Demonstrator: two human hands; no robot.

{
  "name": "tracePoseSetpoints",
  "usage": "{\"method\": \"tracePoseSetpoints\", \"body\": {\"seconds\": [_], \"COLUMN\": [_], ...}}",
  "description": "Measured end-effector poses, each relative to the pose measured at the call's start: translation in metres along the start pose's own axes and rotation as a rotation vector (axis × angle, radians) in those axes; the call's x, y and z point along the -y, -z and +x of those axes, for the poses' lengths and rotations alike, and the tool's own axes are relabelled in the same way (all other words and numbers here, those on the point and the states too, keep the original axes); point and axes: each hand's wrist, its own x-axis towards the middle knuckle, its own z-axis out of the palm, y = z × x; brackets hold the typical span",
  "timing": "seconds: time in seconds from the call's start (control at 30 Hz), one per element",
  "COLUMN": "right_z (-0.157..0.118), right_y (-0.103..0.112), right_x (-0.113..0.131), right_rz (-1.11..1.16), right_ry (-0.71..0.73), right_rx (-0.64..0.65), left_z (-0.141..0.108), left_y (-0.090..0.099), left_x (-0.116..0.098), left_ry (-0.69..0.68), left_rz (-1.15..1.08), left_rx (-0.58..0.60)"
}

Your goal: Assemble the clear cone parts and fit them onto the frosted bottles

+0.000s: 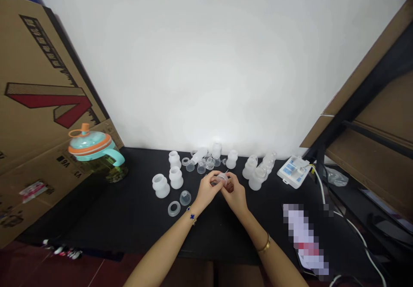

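Note:
Over the middle of the black table, my left hand and my right hand meet with fingers closed on a small translucent bottle collar ring. Fingers cover parts of it, so I cannot make out whether a teat sits inside. Left of my left hand lie a clear dome cap and a loose white ring. Frosted white bottle bodies without tops stand beyond them, one nearest. To the right of my right hand are several bottles with clear caps, the closest being a capped bottle.
Against the white wall lie more clear caps and a fallen bottle. A large turquoise-lidded jug stands left by a cardboard box. At right are a white box with a cable and a blurred-out phone-like slab.

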Motion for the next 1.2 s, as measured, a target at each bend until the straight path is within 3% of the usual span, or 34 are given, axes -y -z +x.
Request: {"method": "tracePoseSetpoints", "body": {"seconds": [1.2], "right_z": [-0.0001], "right_y": [0.0], "right_x": [-0.0007], "right_rz": [0.038], "right_ry": [-0.011], "right_rx": [0.035], "left_z": [0.0001], "left_y": [-0.0007], "left_x": [-0.0003], "left_ry": [0.061], "left_rz": [-0.095], "left_rx": [0.01]}}
